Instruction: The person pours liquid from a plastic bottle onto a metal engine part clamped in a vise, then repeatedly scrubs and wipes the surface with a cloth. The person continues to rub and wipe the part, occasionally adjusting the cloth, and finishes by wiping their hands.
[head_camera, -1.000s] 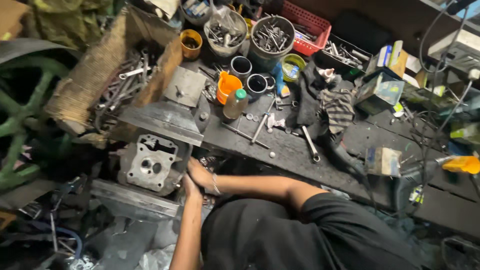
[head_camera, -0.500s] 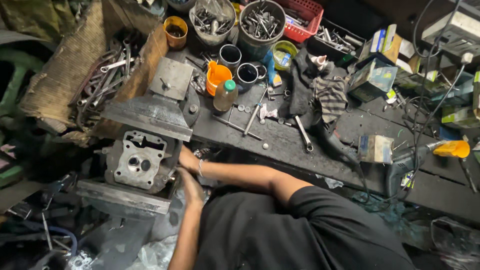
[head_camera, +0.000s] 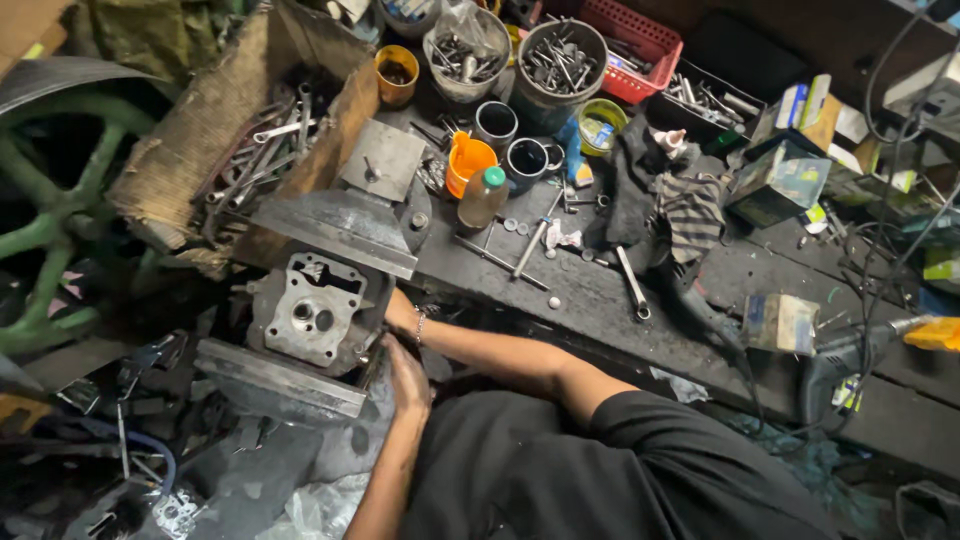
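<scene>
Both hands at a metal engine part clamped in a vise

The left hand (head_camera: 408, 378) and right hand (head_camera: 400, 312) press the engine part (head_camera: 312, 318) at the dark, cluttered workbench (head_camera: 600, 300) edge; whether either grasps cannot be told. Wrenches fill a worn box (head_camera: 215, 150).

A dark, cluttered workbench (head_camera: 640, 310) stretches away to the right of the fingers. Just beyond them lies a grey metal plate (head_camera: 340, 228). Farther off stand an orange funnel (head_camera: 466, 162) and, just beside it, a plastic bottle with a green cap (head_camera: 482, 197). Well beyond those sit a yellow cup (head_camera: 396, 74), a round tub of bolts (head_camera: 563, 60) and a red basket (head_camera: 636, 36). Far left of the fingers, a worn box of wrenches (head_camera: 255, 150) rests near a green wheel (head_camera: 50, 225). A dark rag (head_camera: 660, 205) lies far right.
</scene>
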